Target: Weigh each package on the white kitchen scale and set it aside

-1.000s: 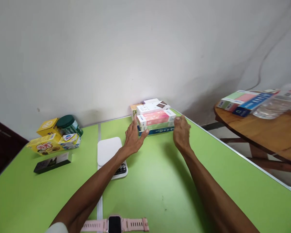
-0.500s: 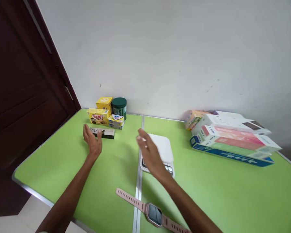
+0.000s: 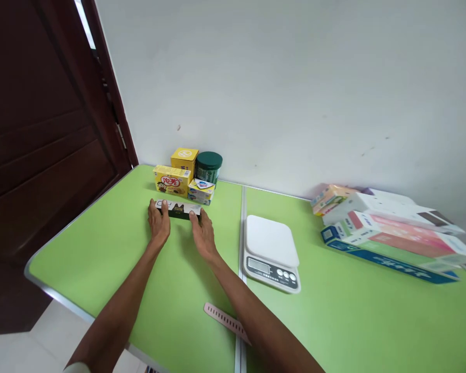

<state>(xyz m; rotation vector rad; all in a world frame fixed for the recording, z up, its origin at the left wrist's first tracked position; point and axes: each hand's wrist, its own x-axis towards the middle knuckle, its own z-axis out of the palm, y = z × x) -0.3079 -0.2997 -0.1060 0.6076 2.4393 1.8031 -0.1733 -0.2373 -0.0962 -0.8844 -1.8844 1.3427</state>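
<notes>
A long black and white box (image 3: 179, 209) lies flat on the green table (image 3: 101, 243) in front of a small pile of packages. My left hand (image 3: 158, 224) touches its left end and my right hand (image 3: 202, 234) touches its right end. Both hands rest with fingers stretched toward the box, one on each side. The box is on the table, held between the fingertips.
Behind the box stand yellow boxes (image 3: 172, 179), a small blue and white box (image 3: 201, 190) and a green-lidded jar (image 3: 208, 166). A white kitchen scale (image 3: 271, 252) sits to the right. Stacked long boxes (image 3: 388, 228) lie far right. A pink watch strap (image 3: 225, 321) lies near me. A dark door (image 3: 42, 129) is left.
My view swung left from the stacked long boxes. Both hands left that stack, crossed the table and closed in on the two ends of the black and white box.
</notes>
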